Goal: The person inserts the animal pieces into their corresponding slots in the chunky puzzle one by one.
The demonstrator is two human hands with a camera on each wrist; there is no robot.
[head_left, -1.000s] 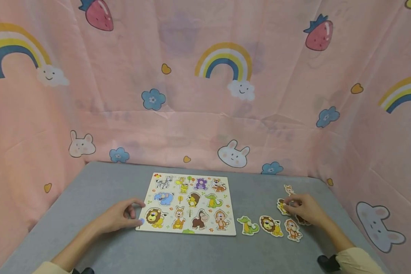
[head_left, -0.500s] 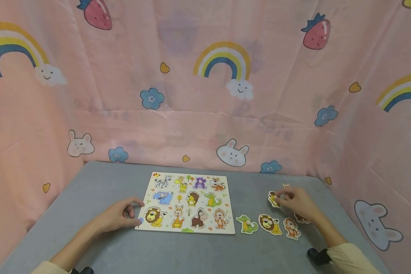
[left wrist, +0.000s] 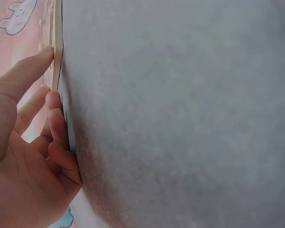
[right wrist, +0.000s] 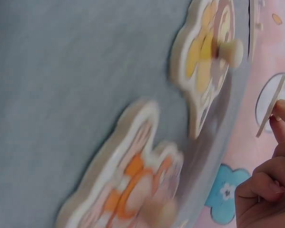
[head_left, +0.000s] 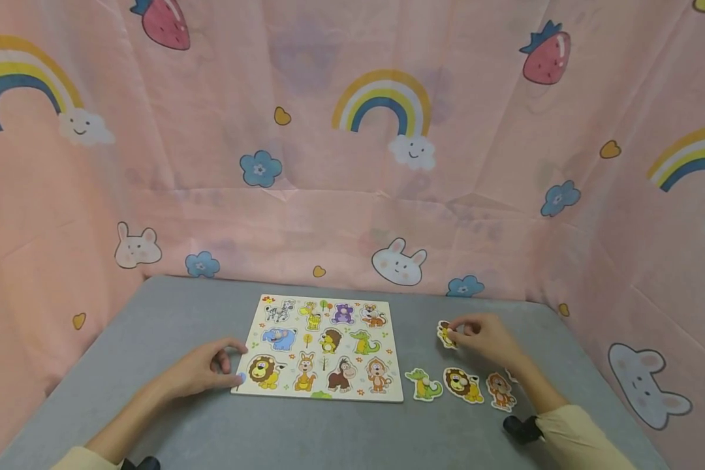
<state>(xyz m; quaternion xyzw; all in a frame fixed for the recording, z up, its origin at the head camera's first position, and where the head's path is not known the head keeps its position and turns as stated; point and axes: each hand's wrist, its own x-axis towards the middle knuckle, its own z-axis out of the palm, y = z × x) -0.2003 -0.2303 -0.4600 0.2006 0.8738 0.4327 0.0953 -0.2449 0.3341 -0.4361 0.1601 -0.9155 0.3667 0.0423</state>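
Observation:
My right hand [head_left: 487,339] pinches a hedgehog puzzle piece [head_left: 444,334] by its middle, to the right of the puzzle board [head_left: 395,365]. Edge-on, that thin piece [right wrist: 270,111] shows between finger and thumb in the right wrist view, apart from the table. My left hand [head_left: 196,372] touches the board's left edge with thumb and forefinger; its other fingers [left wrist: 59,126] lie bent beside the edge in the left wrist view. Near the board's right side lie a crocodile piece [head_left: 424,385], a lion piece [head_left: 463,385] and a monkey piece [head_left: 501,391].
A piece [head_left: 511,375] is mostly hidden behind my right wrist. Round wooden knobs [right wrist: 231,52] stand up from the loose pieces. The grey table [head_left: 341,437] is backed by a pink printed curtain [head_left: 305,222].
My right hand has brought the hedgehog piece leftward and slightly away from me, off the group of pieces at the right. The left hand holds its place at the board.

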